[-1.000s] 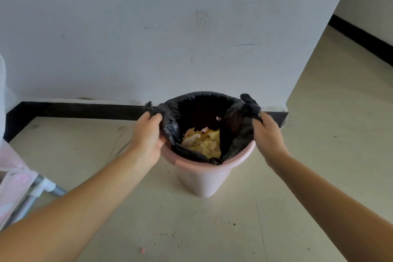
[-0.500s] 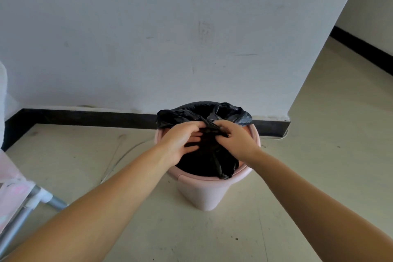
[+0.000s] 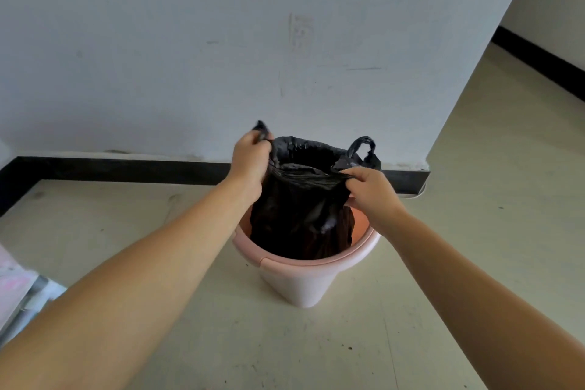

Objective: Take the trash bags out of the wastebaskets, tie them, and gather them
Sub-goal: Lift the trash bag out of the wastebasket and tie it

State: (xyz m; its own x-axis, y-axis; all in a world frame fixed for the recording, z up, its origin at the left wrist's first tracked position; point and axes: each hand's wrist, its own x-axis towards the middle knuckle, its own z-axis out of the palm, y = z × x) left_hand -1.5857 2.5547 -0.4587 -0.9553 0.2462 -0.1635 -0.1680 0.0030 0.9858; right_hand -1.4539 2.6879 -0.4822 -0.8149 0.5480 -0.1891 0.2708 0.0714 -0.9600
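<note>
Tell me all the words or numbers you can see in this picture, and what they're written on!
There are none to read.
Black trash bag: plain, no print.
Pink wastebasket: no label shows.
White wall: only scuffs and a faint squarish mark, no letters.
Pinkish thing at the left edge: too blurred to tell.

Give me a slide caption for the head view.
Both hands, left and right, grip a black trash bag in a pink wastebasket.
</note>
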